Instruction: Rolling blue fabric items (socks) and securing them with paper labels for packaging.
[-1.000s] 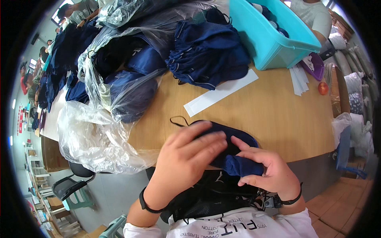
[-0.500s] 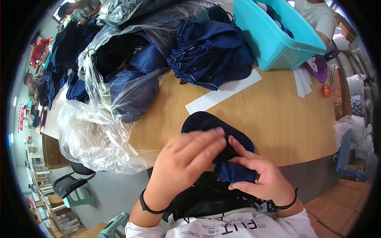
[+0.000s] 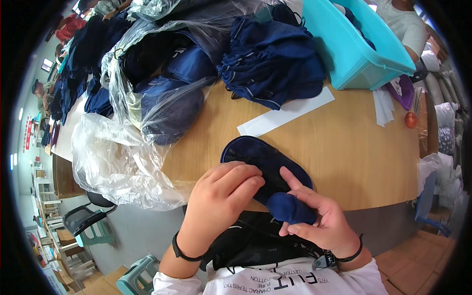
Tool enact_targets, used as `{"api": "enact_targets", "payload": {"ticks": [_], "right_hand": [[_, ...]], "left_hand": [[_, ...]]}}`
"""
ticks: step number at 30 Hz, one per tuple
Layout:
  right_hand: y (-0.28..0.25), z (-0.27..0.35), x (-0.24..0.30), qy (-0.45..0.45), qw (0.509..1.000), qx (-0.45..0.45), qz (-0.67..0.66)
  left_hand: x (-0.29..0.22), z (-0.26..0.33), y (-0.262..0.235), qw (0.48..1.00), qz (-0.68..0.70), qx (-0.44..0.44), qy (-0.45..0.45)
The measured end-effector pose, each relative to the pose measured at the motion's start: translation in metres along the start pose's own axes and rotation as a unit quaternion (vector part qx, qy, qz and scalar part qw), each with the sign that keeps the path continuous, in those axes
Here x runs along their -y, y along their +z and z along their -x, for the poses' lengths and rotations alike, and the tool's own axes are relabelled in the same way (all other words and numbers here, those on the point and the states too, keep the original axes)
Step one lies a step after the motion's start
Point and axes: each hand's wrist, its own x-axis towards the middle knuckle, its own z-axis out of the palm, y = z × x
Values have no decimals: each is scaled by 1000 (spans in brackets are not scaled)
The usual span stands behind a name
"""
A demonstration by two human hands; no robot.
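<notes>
In front of me is a navy cap (image 3: 290,169) with a dark rounded brim, tilted over the table's near edge. My right hand (image 3: 327,216) is closed round a bunched, rolled part of the navy fabric, its index finger lying along the brim. My left hand (image 3: 223,189) has its fingers curled and pressed together at the cap's left side; the fingertips are partly hidden, apparently pinching the cap's inner part. Beyond the cap lies a flat white card strip (image 3: 287,112) on the wooden table (image 3: 354,152).
A heap of navy fabric items (image 3: 270,59) lies beyond the card. Left of it, a clear plastic bag (image 3: 123,157) holds several navy caps (image 3: 172,113). A turquoise bin (image 3: 354,54) stands at the far right, near white strips (image 3: 382,105) and a red round object (image 3: 411,120). Other people work behind.
My left hand has drawn back a little to the left from over the brim, its fingers now curled. The fabric in my right hand is now a smoother, rounder bundle. The view has shifted slightly.
</notes>
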Motion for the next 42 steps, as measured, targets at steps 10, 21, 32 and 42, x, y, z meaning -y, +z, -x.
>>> {"api": "enact_targets", "payload": {"ticks": [10, 21, 32, 42], "right_hand": [[-24, 5, 46, -2, 999, -8, 49], [-32, -1, 49, 41, 958, 99, 264], [-33, -58, 46, 8, 971, 43, 235], [-33, -77, 57, -70, 935, 75, 339]], "left_hand": [[9, -2, -9, 994, 70, 79, 15], [17, 3, -7, 995, 42, 68, 58], [12, 5, 7, 998, 35, 46, 31], [16, 4, 2, 994, 30, 75, 76]]}}
